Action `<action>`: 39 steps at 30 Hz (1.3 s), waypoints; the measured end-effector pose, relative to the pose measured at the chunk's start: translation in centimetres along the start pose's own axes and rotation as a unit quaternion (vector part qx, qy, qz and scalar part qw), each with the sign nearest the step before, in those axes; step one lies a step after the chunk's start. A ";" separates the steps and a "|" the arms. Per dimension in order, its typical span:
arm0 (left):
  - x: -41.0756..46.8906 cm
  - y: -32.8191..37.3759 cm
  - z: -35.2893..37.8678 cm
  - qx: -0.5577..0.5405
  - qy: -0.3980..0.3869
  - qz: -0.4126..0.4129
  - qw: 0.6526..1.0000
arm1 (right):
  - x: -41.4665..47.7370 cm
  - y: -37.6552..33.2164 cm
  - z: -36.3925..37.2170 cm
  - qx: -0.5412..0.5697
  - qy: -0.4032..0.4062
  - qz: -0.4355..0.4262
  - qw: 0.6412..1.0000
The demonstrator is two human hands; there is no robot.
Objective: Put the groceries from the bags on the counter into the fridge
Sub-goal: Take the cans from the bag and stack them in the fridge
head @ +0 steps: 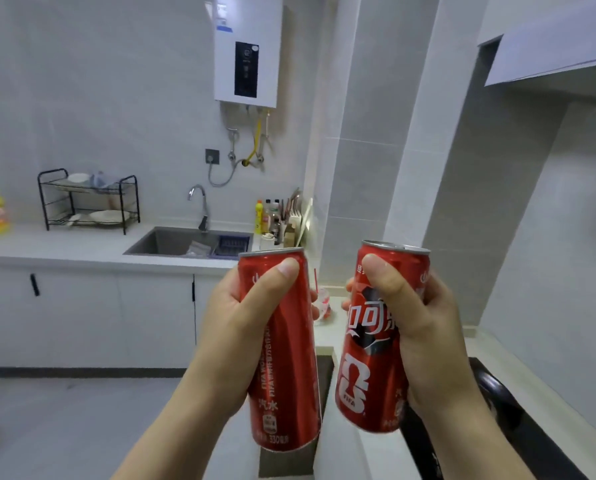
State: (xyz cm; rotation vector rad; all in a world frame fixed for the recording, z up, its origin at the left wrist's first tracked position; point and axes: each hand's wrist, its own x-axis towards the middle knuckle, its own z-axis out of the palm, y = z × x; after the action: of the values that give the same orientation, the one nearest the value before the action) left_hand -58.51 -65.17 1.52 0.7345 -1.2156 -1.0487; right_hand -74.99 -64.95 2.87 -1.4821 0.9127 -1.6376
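Two red cola cans, one (282, 355) at lower centre and one (376, 341) just right of it, clamped upright apart in left hand (234, 327) and right hand (424, 323), seemingly for carrying fridgeward, table (64, 245) with sink (172, 242) behind at mid-left.

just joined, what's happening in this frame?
A person is standing in a kitchen holding two red soda cans upright, one per hand. The left hand has its grip on the left can, the right hand on the right can. The sink and dish rack sit behind. No fridge is in view.
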 end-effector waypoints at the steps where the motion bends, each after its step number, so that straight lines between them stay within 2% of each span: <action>1: 0.2 0.1 -0.8 0.010 0.016 0.003 1.000 | 0.7 0.5 0.9 0.007 -0.016 0.004 1.000; 6: 0.4 0.7 -4.4 0.049 0.102 0.016 0.993 | 3.8 2.9 5.2 0.037 -0.091 0.020 0.995; 11: 0.2 2.2 -7.1 0.096 0.213 0.040 0.971 | 6.7 4.2 10.0 0.094 -0.191 0.029 0.977; 16: -1.2 3.6 -9.1 0.137 0.331 0.065 0.931 | 8.0 5.3 14.9 0.148 -0.292 0.046 0.944; 20: -3.4 4.4 -10.5 0.166 0.425 0.077 0.886 | 7.5 5.6 19.0 0.195 -0.380 0.055 0.903; 31: -14.9 9.8 -11.1 0.225 0.594 0.127 0.762 | -1.9 1.3 27.5 0.279 -0.536 0.060 0.795; 35: -20.1 12.8 -10.4 0.264 0.619 0.143 0.726 | -7.0 -2.2 28.8 0.303 -0.568 0.048 0.764; 39: -25.3 15.5 -9.6 0.294 0.627 0.148 0.706 | -12.0 -5.5 29.4 0.327 -0.587 0.036 0.740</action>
State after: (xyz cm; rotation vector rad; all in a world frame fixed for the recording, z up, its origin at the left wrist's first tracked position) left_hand -45.75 -36.74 3.57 1.3578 -0.3498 0.2798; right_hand -45.24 -52.65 4.43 -1.4939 -0.3140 -0.5264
